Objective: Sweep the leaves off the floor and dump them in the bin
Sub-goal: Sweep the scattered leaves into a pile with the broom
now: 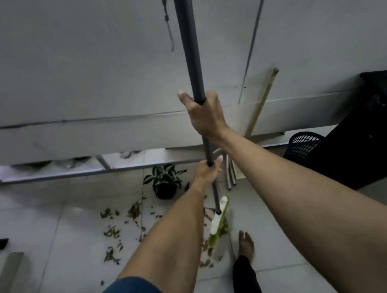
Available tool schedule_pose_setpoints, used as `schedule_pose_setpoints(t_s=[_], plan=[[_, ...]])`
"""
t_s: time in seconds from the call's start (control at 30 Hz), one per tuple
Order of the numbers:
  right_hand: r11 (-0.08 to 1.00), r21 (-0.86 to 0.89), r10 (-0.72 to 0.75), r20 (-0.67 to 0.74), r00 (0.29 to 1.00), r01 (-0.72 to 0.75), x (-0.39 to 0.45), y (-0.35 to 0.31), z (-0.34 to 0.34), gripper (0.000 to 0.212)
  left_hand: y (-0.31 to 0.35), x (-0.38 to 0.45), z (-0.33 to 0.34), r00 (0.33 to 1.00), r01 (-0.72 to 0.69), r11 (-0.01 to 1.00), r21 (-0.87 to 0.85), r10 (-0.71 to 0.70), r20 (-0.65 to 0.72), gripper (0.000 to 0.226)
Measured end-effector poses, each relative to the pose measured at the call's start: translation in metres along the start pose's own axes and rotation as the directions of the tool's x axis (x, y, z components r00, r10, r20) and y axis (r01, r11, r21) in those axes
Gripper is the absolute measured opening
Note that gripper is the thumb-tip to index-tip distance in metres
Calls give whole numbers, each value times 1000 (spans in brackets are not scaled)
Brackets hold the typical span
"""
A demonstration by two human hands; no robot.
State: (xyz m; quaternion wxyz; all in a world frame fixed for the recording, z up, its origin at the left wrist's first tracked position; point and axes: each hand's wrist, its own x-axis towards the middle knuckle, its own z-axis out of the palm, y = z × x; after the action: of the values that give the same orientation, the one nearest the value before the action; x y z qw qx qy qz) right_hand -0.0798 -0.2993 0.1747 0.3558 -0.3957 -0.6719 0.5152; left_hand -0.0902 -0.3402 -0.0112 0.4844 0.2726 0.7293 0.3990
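Both hands (207, 143) seemingly gripping broom (219, 221)

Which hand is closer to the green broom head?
Left. The left hand grips the handle low, just above the broom head; the right hand grips it higher up, farther away.

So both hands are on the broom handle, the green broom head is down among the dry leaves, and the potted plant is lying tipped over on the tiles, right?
Not quite. In the head view the potted plant stands upright on the tiles, not tipped over. The rest holds: the left hand and right hand both grip the broom handle, and the green broom head is down among the dry leaves.
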Motion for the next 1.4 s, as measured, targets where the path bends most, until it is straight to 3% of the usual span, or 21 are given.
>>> schedule_pose_setpoints(t_s=[0.1,0.27,0.57,0.93,1.17,1.4], plan=[[999,34,10,69,998,-12,-53,-15,72,54,-51,-46,-74,996,35,999,-19,-37,-85,34],[996,91,-20,161,987,5,-110,-45,156,55,-101,-101,-175,983,43,994,99,-24,-184,35],[984,164,-119,348,930,65,-131,-58,244,53,-139,-125,-275,932,91,984,154,-29,-361,42],[953,292,-199,407,891,80,-100,-53,359,46,-165,-79,-401,885,111,985,133,-37,-464,30],[957,289,-111,404,908,-12,-59,-15,468,31,-219,-16,-510,903,128,976,175,-42,-428,46],[968,228,-8,443,896,-104,-25,50,561,39,-284,57,-594,908,152,956,252,-34,-418,31]])
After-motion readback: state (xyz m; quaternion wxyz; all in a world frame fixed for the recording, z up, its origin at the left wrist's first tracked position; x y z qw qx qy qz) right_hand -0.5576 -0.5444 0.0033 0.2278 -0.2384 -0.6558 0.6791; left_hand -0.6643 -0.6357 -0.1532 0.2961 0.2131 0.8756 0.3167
